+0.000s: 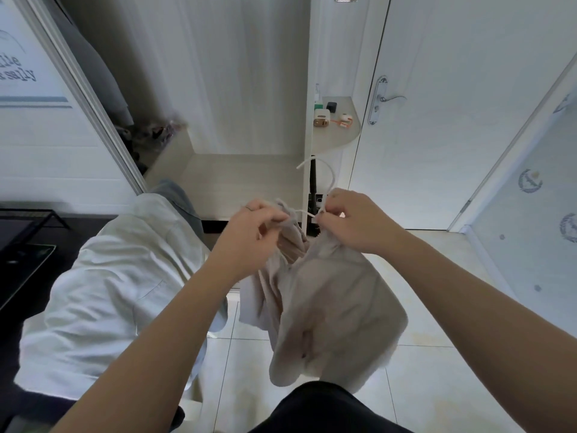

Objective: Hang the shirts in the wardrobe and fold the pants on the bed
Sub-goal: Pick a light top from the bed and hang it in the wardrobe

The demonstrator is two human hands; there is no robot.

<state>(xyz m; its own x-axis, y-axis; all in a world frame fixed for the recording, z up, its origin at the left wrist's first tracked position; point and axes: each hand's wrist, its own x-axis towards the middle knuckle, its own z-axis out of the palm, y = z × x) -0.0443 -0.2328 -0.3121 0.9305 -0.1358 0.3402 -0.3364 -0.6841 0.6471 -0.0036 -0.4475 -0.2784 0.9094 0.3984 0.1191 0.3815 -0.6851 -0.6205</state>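
Open wardrobe stands ahead of you, with tiled floor below. Your left hand pinches the collar of the beige shirt, and your right hand pinches the white hanger at the neckline. The shirt hangs from both grips, above the floor.

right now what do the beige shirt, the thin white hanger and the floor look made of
Soft beige shirt: woven or knit cloth, matte; it bunches and drapes in loose folds. Thin white hanger: probably plastic, possibly coated wire; its slim hook is smooth and evenly white. Pale floor tiles: glazed ceramic by the look; grout lines and soft glare.
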